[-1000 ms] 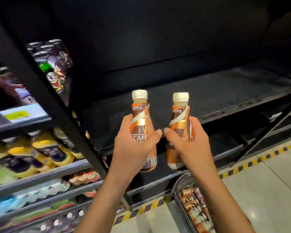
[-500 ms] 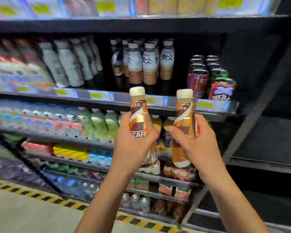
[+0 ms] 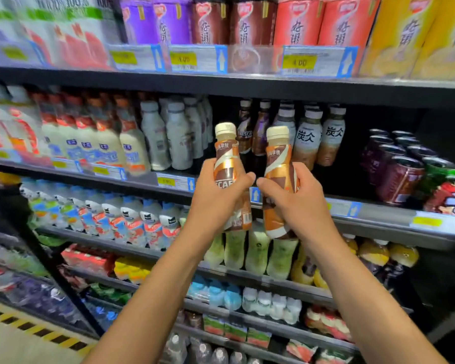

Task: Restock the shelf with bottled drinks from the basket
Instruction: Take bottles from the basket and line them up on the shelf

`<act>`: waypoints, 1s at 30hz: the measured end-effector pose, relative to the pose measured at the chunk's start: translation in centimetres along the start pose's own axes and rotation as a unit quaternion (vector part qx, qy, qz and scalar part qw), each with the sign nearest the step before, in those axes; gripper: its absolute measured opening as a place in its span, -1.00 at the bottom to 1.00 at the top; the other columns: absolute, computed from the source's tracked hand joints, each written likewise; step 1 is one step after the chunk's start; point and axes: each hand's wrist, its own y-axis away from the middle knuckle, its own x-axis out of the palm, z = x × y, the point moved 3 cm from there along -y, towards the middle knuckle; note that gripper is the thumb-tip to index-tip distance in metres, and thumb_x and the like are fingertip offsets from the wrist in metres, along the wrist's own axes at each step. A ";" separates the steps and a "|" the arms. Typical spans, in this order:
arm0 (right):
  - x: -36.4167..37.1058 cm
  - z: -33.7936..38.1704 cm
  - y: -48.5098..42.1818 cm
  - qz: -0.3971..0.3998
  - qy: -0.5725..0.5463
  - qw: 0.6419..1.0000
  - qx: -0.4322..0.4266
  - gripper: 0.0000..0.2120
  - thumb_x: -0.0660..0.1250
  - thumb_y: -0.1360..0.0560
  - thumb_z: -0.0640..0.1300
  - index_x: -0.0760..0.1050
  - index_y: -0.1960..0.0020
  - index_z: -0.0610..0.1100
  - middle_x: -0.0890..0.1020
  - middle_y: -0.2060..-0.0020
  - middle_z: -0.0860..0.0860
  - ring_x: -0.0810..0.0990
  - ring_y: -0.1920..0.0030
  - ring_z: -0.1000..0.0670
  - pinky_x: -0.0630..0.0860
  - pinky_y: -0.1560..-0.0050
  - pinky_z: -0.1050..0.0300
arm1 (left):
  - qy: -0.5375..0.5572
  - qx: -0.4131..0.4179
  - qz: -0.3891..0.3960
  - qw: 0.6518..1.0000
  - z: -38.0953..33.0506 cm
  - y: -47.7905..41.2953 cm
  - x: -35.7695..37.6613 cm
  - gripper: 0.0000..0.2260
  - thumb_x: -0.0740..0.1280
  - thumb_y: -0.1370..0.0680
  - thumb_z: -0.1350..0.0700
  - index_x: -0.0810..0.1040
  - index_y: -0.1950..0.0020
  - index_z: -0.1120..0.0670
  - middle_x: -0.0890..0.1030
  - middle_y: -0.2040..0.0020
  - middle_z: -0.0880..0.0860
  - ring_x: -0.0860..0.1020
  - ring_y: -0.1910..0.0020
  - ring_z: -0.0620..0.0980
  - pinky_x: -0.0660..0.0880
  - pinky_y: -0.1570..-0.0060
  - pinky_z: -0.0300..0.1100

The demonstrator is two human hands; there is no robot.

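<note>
Nearest, left grip (image 3: 216,198) clamped round an upright brown-and-orange coffee bottle (image 3: 225,158); right grip (image 3: 300,206) clamped round a second bottle (image 3: 277,164), thumbs nearly touching. Held up before a dark shelf (image 3: 378,214) edged with price tags. Farther back, rows of pale-capped bottles (image 3: 307,137) and, at right, dark cans (image 3: 399,174).

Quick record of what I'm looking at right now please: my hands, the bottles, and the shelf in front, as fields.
left hand: left hand grips a brown-and-orange plastic coffee bottle with a cream cap, upright
right hand: right hand grips a second matching bottle, upright
bottles: side by side, caps apart
shelf ahead: black metal shelf with price tags
slot behind bottles: dark gap, two similar brown bottles at the back
neighbours: white bottles left, dark cans right
basket: not in view
</note>
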 end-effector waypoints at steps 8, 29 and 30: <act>3.3 -0.9 -8.6 -0.019 0.031 0.998 0.060 -0.70 0.49 -0.38 0.12 0.50 0.06 -0.05 0.63 0.22 0.06 0.61 0.23 0.05 0.57 0.14 0.00 | -0.036 0.005 0.013 0.999 1.1 -9.5 -0.7 -0.70 0.49 -0.44 -0.03 0.42 0.01 0.02 0.55 0.18 -0.06 0.55 0.24 -0.11 0.51 0.21 -0.16; 7.5 -4.0 -19.2 -0.118 0.411 0.904 -0.002 -0.46 0.41 -0.40 0.27 0.54 -0.19 -0.10 0.68 -0.05 -0.12 0.61 -0.12 -0.20 0.50 -0.01 0.02 | 0.059 -0.086 0.120 0.987 7.9 -23.7 2.7 -0.36 0.38 -0.33 0.02 0.37 -0.38 0.12 0.62 -0.12 0.16 0.65 0.00 0.08 0.56 0.23 -0.13; 7.6 -4.3 -19.2 -0.120 0.417 0.901 -0.002 -0.43 0.42 -0.41 0.25 0.49 -0.23 -0.12 0.67 -0.07 -0.13 0.61 -0.12 -0.21 0.50 -0.01 0.01 | 0.060 -0.097 0.131 0.985 8.2 -24.0 2.8 -0.32 0.41 -0.28 0.03 0.38 -0.39 0.14 0.62 -0.13 0.19 0.66 0.00 0.11 0.57 0.22 -0.11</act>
